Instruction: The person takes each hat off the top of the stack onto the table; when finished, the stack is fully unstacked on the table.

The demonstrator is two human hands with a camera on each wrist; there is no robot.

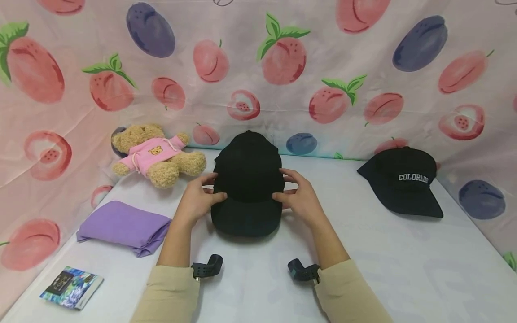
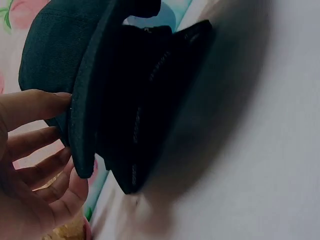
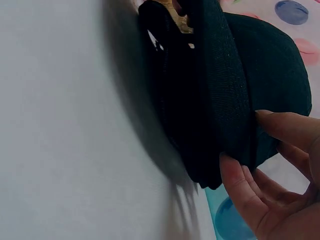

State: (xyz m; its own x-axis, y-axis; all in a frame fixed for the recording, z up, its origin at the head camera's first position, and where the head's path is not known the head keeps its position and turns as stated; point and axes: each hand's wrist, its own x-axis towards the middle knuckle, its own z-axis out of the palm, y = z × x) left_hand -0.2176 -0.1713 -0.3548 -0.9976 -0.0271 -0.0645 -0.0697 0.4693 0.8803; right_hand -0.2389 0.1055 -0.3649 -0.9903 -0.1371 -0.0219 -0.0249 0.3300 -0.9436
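Observation:
A plain black cap is in the middle of the head view, its brim toward me. On its left side my left hand grips it, thumb on top near where brim meets crown. My right hand holds the opposite side in the same way. In the left wrist view the cap tilts over the white table, its dark underside showing, and the left hand's fingers curl at the brim's edge. The right wrist view has the right thumb on the crown and fingers under the brim.
At the right sits a black cap with COLORADO lettering. A teddy bear in a pink top lies at the back left, with a folded purple cloth and a small colourful packet nearer me. Fruit-print fabric hangs behind the table.

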